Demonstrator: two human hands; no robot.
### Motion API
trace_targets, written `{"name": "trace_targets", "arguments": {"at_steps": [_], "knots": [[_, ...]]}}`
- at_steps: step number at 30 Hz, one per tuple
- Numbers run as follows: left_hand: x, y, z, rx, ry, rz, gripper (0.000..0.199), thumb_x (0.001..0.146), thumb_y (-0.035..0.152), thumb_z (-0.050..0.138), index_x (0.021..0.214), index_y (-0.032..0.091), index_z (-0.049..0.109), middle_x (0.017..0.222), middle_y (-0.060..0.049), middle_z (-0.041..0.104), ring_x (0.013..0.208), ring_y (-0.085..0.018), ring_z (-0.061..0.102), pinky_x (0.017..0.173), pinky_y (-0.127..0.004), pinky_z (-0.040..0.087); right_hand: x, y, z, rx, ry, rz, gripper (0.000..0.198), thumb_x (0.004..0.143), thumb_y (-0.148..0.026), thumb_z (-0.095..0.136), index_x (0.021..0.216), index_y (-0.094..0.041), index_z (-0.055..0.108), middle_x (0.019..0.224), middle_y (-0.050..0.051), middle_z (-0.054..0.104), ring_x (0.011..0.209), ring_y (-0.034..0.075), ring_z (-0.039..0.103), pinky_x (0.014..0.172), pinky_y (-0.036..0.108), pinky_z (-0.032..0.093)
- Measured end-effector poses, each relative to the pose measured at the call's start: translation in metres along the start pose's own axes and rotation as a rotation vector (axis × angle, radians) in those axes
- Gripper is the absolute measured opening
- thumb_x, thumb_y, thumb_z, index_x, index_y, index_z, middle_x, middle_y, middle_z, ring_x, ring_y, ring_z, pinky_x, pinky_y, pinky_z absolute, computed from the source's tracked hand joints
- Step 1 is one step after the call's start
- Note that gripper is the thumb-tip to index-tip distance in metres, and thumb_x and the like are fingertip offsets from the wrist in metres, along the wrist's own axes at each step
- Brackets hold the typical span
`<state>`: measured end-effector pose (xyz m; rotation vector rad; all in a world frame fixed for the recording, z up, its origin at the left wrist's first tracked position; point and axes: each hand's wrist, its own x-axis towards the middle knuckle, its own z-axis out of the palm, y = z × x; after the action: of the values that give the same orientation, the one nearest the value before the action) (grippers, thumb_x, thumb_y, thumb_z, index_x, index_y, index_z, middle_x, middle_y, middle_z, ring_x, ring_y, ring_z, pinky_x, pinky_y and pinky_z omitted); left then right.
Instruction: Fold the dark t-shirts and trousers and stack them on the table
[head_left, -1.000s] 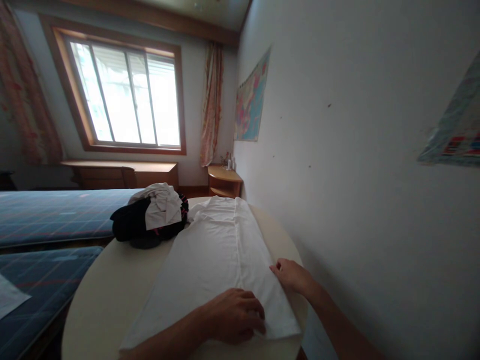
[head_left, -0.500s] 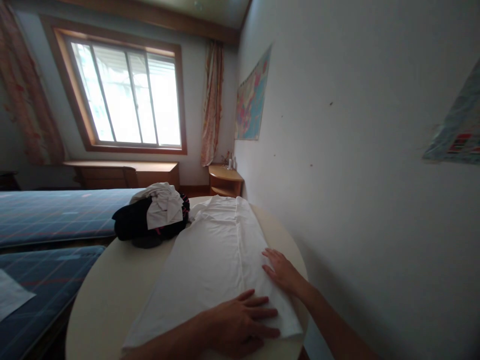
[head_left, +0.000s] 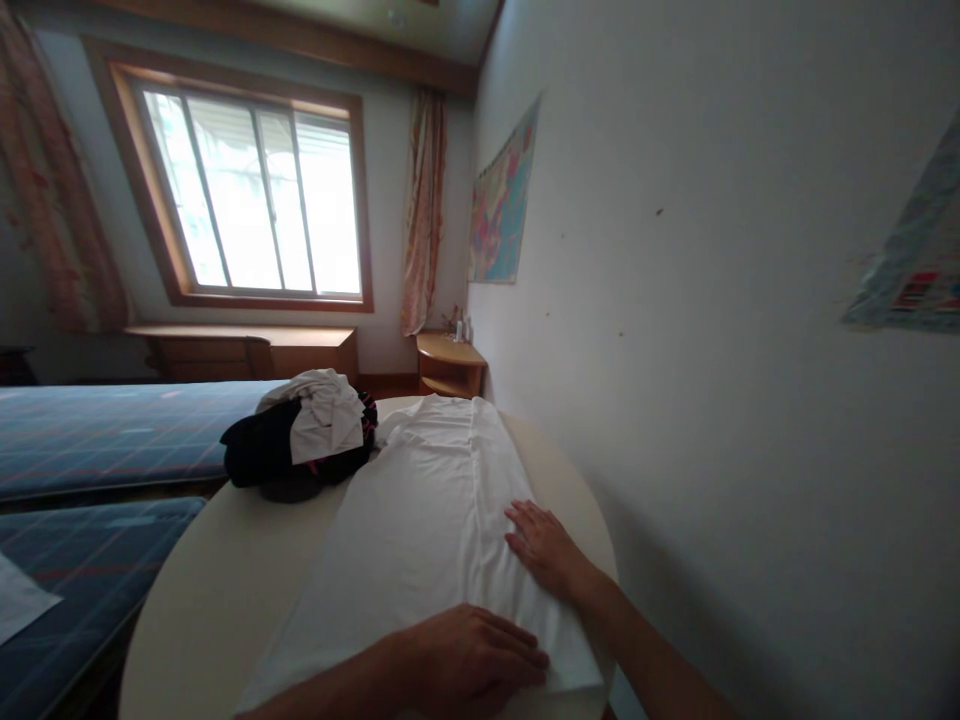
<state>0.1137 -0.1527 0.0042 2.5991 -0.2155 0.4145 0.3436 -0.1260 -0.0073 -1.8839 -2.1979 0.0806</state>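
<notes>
A long white garment (head_left: 405,540), its exact kind not clear, lies spread over a round cream table (head_left: 195,590). A lengthwise ridge and creases run down its right part. My left hand (head_left: 480,655) rests palm down on the near end of the cloth, its fingers close together and slightly bent, the thumb hidden. Farther up, on the right side of the garment, my right hand (head_left: 547,545) lies flat with its fingers stretched out. No pinch of cloth shows in either hand.
A heap of black and white clothes (head_left: 300,435) sits at the table's far left. Two plaid mattresses (head_left: 112,435) stand left of the table, one with a white piece (head_left: 22,600) on it. The wall (head_left: 712,400) is close on the right.
My left hand's spread fingers have come together and bent a little. My right hand has slid leftward, farther onto the garment, and small wrinkles have formed between the hands.
</notes>
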Motion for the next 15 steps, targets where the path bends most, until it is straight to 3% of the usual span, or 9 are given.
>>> {"name": "trace_targets", "arguments": {"at_steps": [3,5,10,15], "knots": [[-0.003,-0.003,-0.006,0.009,0.037,-0.031,0.041,0.093,0.017,0.041,0.131,0.017,0.056,0.132,-0.008,0.063,0.128,-0.019,0.055,0.11,-0.029,0.042,0.008,-0.011,-0.01,-0.029,0.048,0.05,0.035,0.099,-0.038,0.039,0.112,-0.019,0.066,0.12,0.011,0.068,0.115,0.023,0.059,0.103,0.038,0.035],[-0.005,-0.004,-0.012,0.052,0.018,-0.076,0.043,0.092,0.026,0.048,0.134,0.019,0.055,0.14,-0.009,0.057,0.132,-0.023,0.051,0.113,-0.036,0.038,0.018,-0.021,-0.017,-0.033,0.057,0.092,0.032,0.097,-0.039,0.042,0.099,-0.02,0.068,0.106,0.009,0.072,0.102,0.021,0.064,0.094,0.035,0.04],[-0.008,0.004,-0.021,0.085,-0.155,-0.156,0.057,0.094,0.047,0.049,0.147,0.028,0.041,0.16,-0.007,0.029,0.145,-0.033,0.029,0.118,-0.055,0.021,0.045,-0.049,-0.018,-0.025,-0.01,0.157,0.04,0.09,-0.054,0.051,0.092,-0.02,0.07,0.096,0.009,0.075,0.093,0.023,0.067,0.085,0.033,0.042],[-0.007,0.009,-0.02,0.068,-0.162,-0.182,0.054,0.099,0.048,0.042,0.15,0.03,0.035,0.161,-0.006,0.025,0.147,-0.032,0.022,0.119,-0.056,0.014,0.064,-0.063,-0.006,-0.085,-0.067,0.21,0.028,0.086,-0.037,0.053,0.091,-0.019,0.074,0.098,0.012,0.076,0.094,0.025,0.069,0.086,0.034,0.043]]}}
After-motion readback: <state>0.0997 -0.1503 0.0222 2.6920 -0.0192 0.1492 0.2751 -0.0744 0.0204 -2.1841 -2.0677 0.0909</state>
